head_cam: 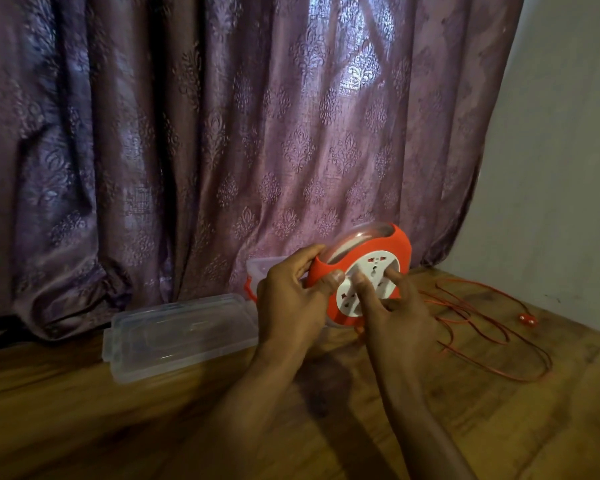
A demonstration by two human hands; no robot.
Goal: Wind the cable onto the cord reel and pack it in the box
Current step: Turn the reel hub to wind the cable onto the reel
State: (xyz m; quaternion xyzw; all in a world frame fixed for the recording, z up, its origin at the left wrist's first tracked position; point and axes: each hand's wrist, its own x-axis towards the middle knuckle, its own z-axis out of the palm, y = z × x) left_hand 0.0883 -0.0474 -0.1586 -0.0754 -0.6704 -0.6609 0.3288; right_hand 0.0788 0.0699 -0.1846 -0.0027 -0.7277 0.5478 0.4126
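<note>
An orange cord reel (394,245) with a white socket face and a clear rim is held tilted above the wooden floor. My left hand (291,296) grips its left edge, thumb on the orange front. My right hand (394,313) has its fingers curled onto the white socket disc. A thin red cable (482,327) lies in loose loops on the floor to the right, ending in a red plug (527,319). A clear plastic box (260,268) stands behind my left hand, mostly hidden. Its clear lid (181,336) lies flat to the left.
A purple patterned curtain (222,150) hangs along the back, reaching the floor. A pale wall (568,168) closes off the right side. The wooden floor (153,427) stretches toward the front and left.
</note>
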